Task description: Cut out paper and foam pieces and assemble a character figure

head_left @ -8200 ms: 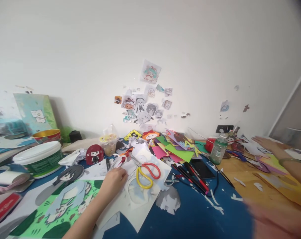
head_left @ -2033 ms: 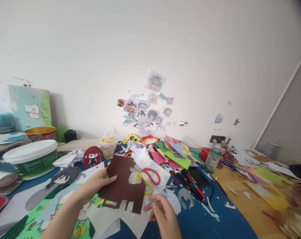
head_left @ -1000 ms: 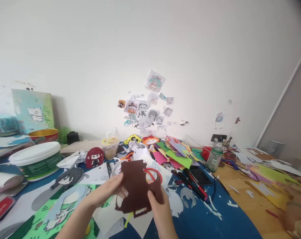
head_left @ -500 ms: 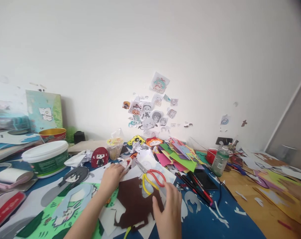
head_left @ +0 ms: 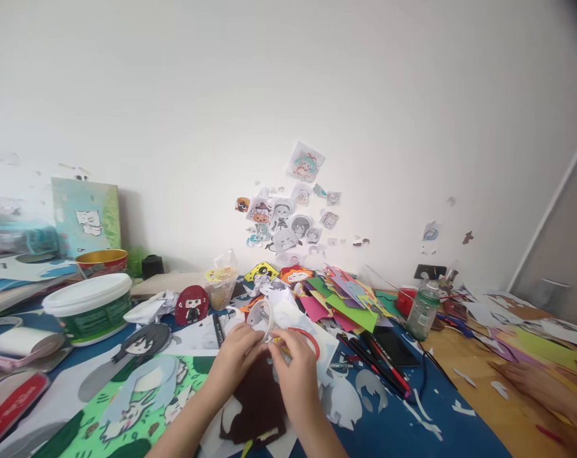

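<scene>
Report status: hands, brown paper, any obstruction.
Left hand gripping the tape roll, right hand at its near edge. Brown paper lying below both. Possibly in the way: scissors, partly hidden behind the right hand.

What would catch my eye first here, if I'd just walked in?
Probably the left hand and right hand, close together at a pale ring, perhaps a tape roll, above dark brown cut paper. Next, the bright heap of colored paper farther back, toward the right. Then the cluster of cartoon drawings on the otherwise pale wall behind.
</scene>
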`<state>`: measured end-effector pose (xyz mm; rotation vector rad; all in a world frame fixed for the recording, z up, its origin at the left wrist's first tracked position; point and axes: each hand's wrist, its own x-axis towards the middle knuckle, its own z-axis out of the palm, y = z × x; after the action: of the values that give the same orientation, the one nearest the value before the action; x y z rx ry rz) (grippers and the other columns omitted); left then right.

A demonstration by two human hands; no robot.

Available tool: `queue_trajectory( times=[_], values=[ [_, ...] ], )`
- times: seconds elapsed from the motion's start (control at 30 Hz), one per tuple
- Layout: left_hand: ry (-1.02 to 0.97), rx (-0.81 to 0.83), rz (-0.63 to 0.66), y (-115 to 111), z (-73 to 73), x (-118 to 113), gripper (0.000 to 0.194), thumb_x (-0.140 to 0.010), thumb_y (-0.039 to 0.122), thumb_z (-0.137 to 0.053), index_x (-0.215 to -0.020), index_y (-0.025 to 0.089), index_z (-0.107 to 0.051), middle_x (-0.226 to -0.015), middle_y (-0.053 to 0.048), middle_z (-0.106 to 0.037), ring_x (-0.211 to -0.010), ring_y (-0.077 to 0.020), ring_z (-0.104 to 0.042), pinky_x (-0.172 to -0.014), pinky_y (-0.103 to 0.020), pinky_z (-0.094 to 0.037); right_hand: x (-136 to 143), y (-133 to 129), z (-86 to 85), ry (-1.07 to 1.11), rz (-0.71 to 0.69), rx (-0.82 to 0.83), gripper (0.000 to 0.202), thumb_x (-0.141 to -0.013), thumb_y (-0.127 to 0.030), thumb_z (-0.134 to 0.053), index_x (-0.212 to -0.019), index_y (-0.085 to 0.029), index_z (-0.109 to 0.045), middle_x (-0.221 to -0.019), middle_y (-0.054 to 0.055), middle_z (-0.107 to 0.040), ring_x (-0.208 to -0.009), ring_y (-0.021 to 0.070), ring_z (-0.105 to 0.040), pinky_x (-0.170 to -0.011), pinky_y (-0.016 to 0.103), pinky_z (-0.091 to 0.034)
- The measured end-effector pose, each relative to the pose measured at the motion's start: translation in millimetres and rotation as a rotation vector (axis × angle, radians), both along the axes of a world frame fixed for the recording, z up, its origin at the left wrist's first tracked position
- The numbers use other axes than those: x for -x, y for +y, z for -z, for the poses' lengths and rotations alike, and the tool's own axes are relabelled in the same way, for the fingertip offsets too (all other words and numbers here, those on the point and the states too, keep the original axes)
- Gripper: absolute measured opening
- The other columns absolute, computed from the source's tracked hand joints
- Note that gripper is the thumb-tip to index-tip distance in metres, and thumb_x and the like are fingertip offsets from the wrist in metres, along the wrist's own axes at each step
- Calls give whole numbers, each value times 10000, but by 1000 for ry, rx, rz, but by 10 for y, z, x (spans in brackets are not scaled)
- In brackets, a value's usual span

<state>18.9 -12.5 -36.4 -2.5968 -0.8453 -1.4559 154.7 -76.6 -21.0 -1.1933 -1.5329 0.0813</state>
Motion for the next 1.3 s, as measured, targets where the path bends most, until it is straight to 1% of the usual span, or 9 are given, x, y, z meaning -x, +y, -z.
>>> queue_trajectory(
  times=[0.1, 0.3, 0.43, 0.63, 0.83, 0.93, 1.03, 1.13, 1.3],
  values=[
    [26, 31, 2, 9, 28, -14, 312, -882, 382, -390, -792, 186, -616, -664, -38, -590, -672, -166, -535, -657, -284, -453, 51, 90, 57, 40, 20, -32, 151, -768, -98, -507, -803, -194, -619, -834, 57, -658, -790, 205, -596, -713, 321, -497],
    [86, 230, -46, 92, 63, 36, 302, -874, 404, -398, -848, 200, -619, -762, -47, -642, -745, -187, -571, -690, -293, -451, 121, 348, 152, 59, -19, -45, 161, -773, -83, -465, -697, -195, -553, -740, 40, -599, -717, 184, -558, -658, 295, -468],
    [116, 289, -81, 192, 72, 83, 310, -875, 405, -380, -912, 212, -619, -844, -55, -672, -790, -198, -599, -722, -296, -458, 135, 497, 136, 60, -95, -20, 149, -759, -92, -451, -685, -210, -503, -735, 14, -537, -702, 174, -513, -646, 287, -440],
    [161, 301, -161, 285, 142, 93, 328, -880, 344, -343, -1017, 182, -593, -987, -93, -669, -930, -227, -595, -832, -354, -446, -7, 596, 52, 215, -60, 18, 132, -828, -179, -374, -753, -193, -481, -782, 43, -557, -750, 186, -528, -697, 329, -444],
    [166, 239, -204, 304, 172, 62, 319, -889, 307, -311, -928, 182, -602, -863, -73, -665, -828, -210, -580, -784, -352, -432, -34, 594, 86, 324, -174, 98, 20, -792, -208, -478, -797, -189, -477, -763, 28, -636, -731, 156, -621, -666, 258, -499],
    [166, 237, -246, 299, 152, 56, 308, -879, 305, -328, -844, 175, -605, -803, -71, -652, -789, -224, -555, -760, -372, -410, -4, 586, 144, 350, -165, 106, 155, -729, -146, -532, -871, -185, -484, -742, 13, -637, -720, 154, -625, -670, 253, -507],
    [143, 241, -264, 271, 116, 50, 263, -859, 300, -372, -811, 174, -598, -794, -62, -643, -787, -220, -546, -752, -361, -397, 15, 567, 164, 267, -124, 115, 270, -710, -74, -518, -963, -167, -519, -726, 4, -630, -698, 149, -612, -690, 262, -503],
    [126, 223, -273, 232, 80, 44, 251, -848, 309, -393, -778, 183, -599, -764, -47, -637, -770, -210, -545, -742, -345, -392, 28, 540, 144, 64, -33, 134, 366, -681, -41, -557, -1027, -160, -552, -764, 13, -606, -697, 158, -596, -679, 277, -502],
    [120, 188, -255, 196, 62, 28, 259, -843, 325, -398, -782, 201, -617, -770, -45, -653, -767, -207, -536, -742, -343, -393, 44, 498, 89, -145, 68, 129, 166, -701, -49, -592, -797, -177, -635, -833, 40, -571, -706, 168, -584, -636, 275, -490]
  ],
)
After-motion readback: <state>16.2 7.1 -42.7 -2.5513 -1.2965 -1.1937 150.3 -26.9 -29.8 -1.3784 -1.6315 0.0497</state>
